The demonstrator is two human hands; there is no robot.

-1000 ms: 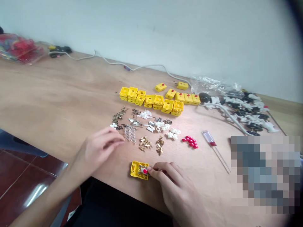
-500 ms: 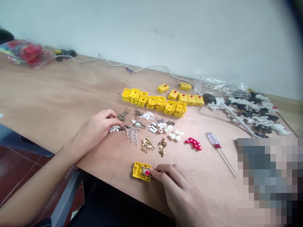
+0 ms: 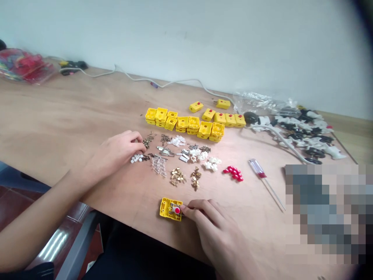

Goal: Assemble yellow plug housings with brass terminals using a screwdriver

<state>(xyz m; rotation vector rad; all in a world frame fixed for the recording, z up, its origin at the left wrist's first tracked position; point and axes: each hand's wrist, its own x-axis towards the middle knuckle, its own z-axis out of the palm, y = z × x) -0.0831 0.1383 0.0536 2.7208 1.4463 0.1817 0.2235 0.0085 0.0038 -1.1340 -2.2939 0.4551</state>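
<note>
My left hand (image 3: 124, 149) is at the far side of the parts, its fingers curled together beside a heap of small brass-coloured pieces (image 3: 148, 140). What its fingertips hold, if anything, is hidden. Just below them lie small white pieces (image 3: 136, 158) and dark screws (image 3: 146, 158). Near the table's front edge, my right hand (image 3: 215, 223) pinches the right side of an open yellow plug housing half (image 3: 165, 208) between thumb and fingers. The housing lies hollow side up, with a white part topped by a red button (image 3: 177, 210) and metal pieces inside.
Stacked yellow housing halves (image 3: 182, 122) and closed yellow plugs (image 3: 220, 118) stand behind. Brass terminals (image 3: 177, 176), clear strips (image 3: 159, 167), white parts (image 3: 212, 164) and red buttons (image 3: 233, 173) lie in heaps. A screwdriver (image 3: 266, 184) lies right, before a white-and-black parts pile (image 3: 305, 136).
The view has shifted slightly, so the table things appear a little further left and higher. My left fingers stay close by the brass-coloured heap; my right hand keeps its hold on the housing.
</note>
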